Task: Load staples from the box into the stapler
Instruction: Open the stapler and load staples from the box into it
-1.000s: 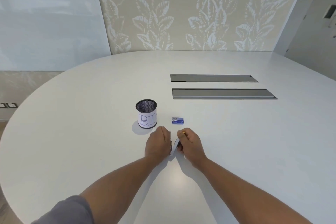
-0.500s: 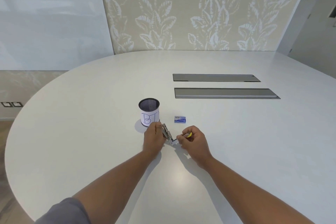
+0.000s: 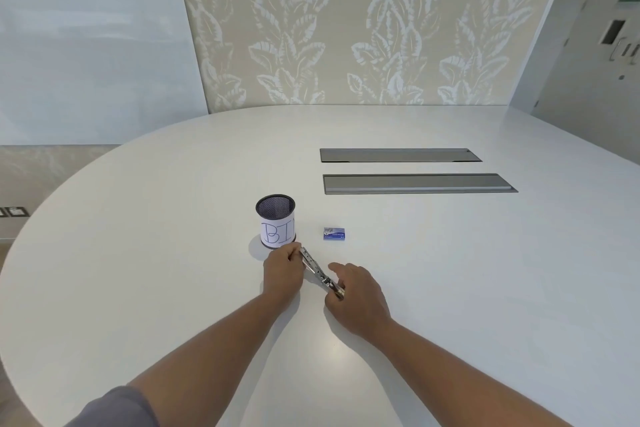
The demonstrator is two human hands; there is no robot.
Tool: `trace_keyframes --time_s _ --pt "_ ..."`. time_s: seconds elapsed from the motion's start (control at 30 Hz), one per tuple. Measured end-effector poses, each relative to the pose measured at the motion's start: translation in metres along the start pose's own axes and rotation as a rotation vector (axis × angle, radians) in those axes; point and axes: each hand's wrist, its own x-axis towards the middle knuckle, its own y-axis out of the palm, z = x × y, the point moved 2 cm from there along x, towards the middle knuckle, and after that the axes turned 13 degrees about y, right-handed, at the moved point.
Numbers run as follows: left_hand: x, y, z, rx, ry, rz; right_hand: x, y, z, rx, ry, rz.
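I see my left hand (image 3: 282,272) gripping the far end of the opened stapler (image 3: 320,273), while my right hand (image 3: 356,291) holds its near end with the forefinger loosely extended. The staple box (image 3: 334,233) lies mid-worktop (image 3: 450,288), just beyond, beside the mesh cup (image 3: 276,220).

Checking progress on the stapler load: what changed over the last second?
The stapler, folded between both hands a second ago, now lies swung open flat. The left hand grips its far end; the right hand holds its near end, forefinger lifted. The staple box, cup and table stayed put.
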Motion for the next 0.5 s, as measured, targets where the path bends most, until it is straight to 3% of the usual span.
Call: trace_keyframes --time_s 0.2,0.4,0.5 --pt "-0.001 0.005 -0.002 0.111 0.072 0.077 0.000 -0.001 0.002 -0.067 -0.021 -0.009" --pt "0.001 0.012 -0.001 0.143 0.070 0.102 0.011 -0.005 0.003 0.023 0.101 0.133" --pt "0.001 0.014 -0.001 0.173 0.095 0.145 0.014 -0.004 0.003 -0.001 0.122 0.122"
